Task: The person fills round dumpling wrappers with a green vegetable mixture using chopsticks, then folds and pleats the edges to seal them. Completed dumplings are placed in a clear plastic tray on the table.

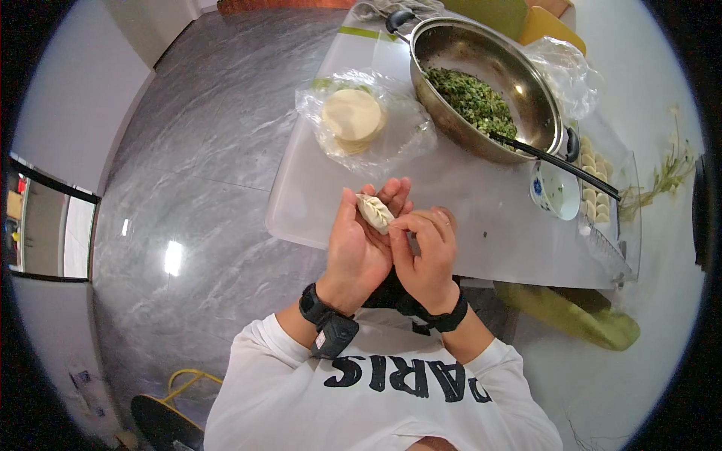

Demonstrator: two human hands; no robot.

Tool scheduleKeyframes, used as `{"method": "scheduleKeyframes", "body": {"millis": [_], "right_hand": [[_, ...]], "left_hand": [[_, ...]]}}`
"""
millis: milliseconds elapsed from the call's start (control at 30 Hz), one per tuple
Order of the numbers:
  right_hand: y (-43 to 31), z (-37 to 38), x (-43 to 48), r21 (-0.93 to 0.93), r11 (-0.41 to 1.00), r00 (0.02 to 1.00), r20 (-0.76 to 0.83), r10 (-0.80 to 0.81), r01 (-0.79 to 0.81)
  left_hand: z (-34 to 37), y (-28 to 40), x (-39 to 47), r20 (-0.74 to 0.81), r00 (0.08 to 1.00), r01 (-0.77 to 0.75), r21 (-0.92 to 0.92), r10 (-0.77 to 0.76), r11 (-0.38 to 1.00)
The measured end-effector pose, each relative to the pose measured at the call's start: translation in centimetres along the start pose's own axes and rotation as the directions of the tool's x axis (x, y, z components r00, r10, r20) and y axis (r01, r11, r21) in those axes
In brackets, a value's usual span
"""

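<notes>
A pleated dumpling (374, 213) rests in the cupped palm and fingers of my left hand (361, 253). The thumb and forefinger of my right hand (428, 248) pinch its near end. A braided seam runs along the dumpling's top. Beyond my hands, a stack of round dough wrappers (352, 115) lies on a clear plastic bag (403, 138). Chopped green filling (474, 101) sits in a large steel pot (426, 93), with black chopsticks (555, 163) leaning over the rim.
A patterned bowl (555, 191) stands beside the pot. Farther right, a clear tray (612, 248) holds several pale rounded pieces (589, 197). All stand on a white table (507, 237). A green chair (569, 315) is at its near edge, and another plastic bag (569, 76) lies behind the pot.
</notes>
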State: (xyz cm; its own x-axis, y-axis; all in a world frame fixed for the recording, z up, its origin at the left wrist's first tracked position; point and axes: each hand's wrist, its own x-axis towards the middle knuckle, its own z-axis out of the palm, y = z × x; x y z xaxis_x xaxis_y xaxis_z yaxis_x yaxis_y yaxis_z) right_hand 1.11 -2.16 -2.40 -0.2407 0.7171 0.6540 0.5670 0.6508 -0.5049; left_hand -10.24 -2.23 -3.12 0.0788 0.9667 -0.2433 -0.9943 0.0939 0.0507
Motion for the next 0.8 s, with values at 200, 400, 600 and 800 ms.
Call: {"method": "scheduleKeyframes", "body": {"millis": [200, 400, 600, 800], "right_hand": [[0.1, -0.6, -0.1, 0.073, 0.995, 0.997, 0.001, 0.075, -0.074], [0.6, -0.6, -0.3, 0.065, 0.998, 0.999, -0.046, 0.006, -0.003], [-0.2, -1.0, 0.1, 0.168, 0.975, 0.989, -0.011, 0.148, -0.144], [-0.1, -1.3, 0.0, 0.222, 0.958, 0.983, 0.043, 0.178, -0.183]], "left_hand": [[1.0, 0.5, 0.2, -0.068, 0.997, 0.043, -0.039, -0.045, 0.998], [1.2, 0.2, 0.2, -0.092, 0.994, 0.059, -0.014, -0.061, 0.998], [1.4, 0.3, 0.3, -0.113, 0.990, 0.079, -0.003, -0.079, 0.997], [2.4, -0.5, 0.2, -0.177, 0.981, 0.106, 0.130, -0.082, 0.986]]}}
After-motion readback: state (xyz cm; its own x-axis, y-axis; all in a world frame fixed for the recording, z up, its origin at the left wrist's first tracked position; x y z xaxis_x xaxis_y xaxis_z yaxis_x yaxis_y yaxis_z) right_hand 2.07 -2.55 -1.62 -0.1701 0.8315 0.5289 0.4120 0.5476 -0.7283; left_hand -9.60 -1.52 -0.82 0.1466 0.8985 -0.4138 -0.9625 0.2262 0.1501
